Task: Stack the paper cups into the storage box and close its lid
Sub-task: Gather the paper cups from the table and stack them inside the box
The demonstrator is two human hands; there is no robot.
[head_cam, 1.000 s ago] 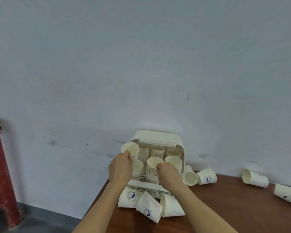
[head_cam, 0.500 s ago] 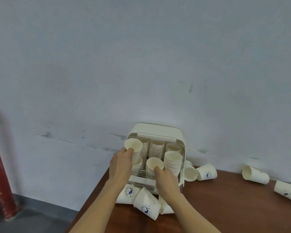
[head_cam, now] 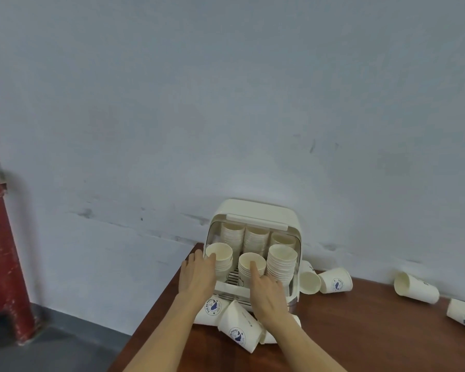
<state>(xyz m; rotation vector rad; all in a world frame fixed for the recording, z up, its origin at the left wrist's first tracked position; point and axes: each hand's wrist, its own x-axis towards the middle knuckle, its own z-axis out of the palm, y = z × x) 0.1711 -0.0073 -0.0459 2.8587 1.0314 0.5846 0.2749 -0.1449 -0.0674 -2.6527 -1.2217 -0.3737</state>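
Observation:
The cream storage box [head_cam: 255, 210] stands at the table's back edge with its lid raised. Several stacks of paper cups fill it. My left hand [head_cam: 196, 276] reaches to the left front stack, and its thumb touches the rim of the top paper cup [head_cam: 220, 252], with its fingers fairly straight. My right hand [head_cam: 267, 292] lies in front of the box, its straight index finger pressing on the top cup of the middle front stack [head_cam: 249, 260]. A taller stack [head_cam: 282, 260] stands to the right of it.
Loose cups lie on the brown table [head_cam: 360, 331]: three [head_cam: 235, 327] in front of the box under my wrists, two [head_cam: 333, 283] right of the box, two more [head_cam: 416, 291] further right. A red post [head_cam: 0, 251] stands on the floor at left.
My left hand has lowered its cup onto the left front stack. My right hand has drawn back a little, its index finger now pressing the middle cup down.

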